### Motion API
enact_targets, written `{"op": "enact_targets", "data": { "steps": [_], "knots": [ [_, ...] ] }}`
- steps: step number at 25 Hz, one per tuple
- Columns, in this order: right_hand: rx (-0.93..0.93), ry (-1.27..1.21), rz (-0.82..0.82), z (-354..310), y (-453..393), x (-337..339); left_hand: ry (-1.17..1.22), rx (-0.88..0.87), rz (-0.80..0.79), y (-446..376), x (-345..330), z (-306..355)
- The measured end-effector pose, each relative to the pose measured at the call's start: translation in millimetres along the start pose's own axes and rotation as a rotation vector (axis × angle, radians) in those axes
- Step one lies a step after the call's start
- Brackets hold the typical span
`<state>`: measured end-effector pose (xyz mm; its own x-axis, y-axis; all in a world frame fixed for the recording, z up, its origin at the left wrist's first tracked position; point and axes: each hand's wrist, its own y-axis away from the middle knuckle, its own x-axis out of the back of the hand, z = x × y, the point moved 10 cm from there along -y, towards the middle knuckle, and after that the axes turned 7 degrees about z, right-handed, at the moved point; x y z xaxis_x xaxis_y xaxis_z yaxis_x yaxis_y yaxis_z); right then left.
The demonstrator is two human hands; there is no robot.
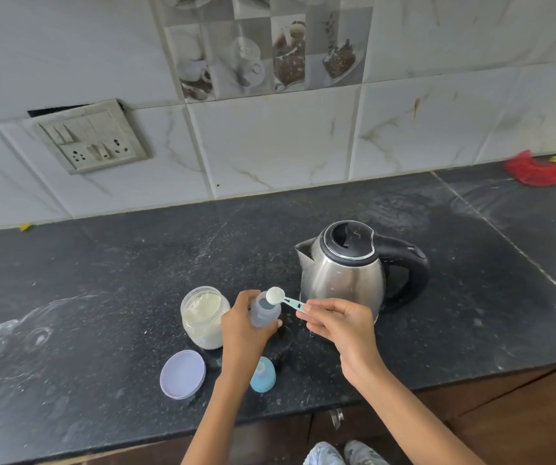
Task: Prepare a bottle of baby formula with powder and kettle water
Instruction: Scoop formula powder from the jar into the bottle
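Observation:
My left hand (241, 325) grips a small translucent baby bottle (264, 310), open at the top, above the black counter (102, 297). My right hand (333, 322) pinches the handle of a teal scoop (285, 298) heaped with white powder, held over the bottle's mouth. An open glass jar of white powder (204, 315) stands just left of the bottle. A steel kettle (350, 270) with a black lid and handle stands behind my right hand. The blue bottle nipple cap (263, 374) lies on the counter near my left wrist.
The jar's lilac lid (182, 374) lies flat near the counter's front edge. A switch and socket plate (92, 137) sits on the tiled wall. A red cloth (534, 169) lies at the far right. White streaks mark the counter's left side.

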<state>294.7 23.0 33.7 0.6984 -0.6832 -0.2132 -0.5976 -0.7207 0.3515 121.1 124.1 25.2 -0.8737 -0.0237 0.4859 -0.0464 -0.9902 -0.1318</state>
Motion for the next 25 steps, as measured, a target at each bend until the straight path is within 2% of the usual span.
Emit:
{"op": "enact_targets", "data": {
  "steps": [7,11,15,20,25],
  "knots": [
    [0.039,0.083,-0.029,1.2,-4.3,1.9,-0.069,-0.064,-0.013,4.4,2.3,11.5],
    [0.138,0.175,-0.015,-3.5,-6.8,0.8,-0.121,-0.123,-0.003,5.2,3.7,19.7],
    [0.350,0.362,-0.018,-19.6,-5.2,-8.5,-0.157,-0.169,0.006,7.0,5.1,28.8],
    [0.675,0.652,-0.032,-45.4,3.8,-26.8,-0.152,-0.118,-0.024,6.9,4.6,26.4],
    [1.012,1.020,-0.261,-56.8,23.4,-61.1,-0.133,-0.100,-0.093,7.3,0.8,23.6]
  ]
}}
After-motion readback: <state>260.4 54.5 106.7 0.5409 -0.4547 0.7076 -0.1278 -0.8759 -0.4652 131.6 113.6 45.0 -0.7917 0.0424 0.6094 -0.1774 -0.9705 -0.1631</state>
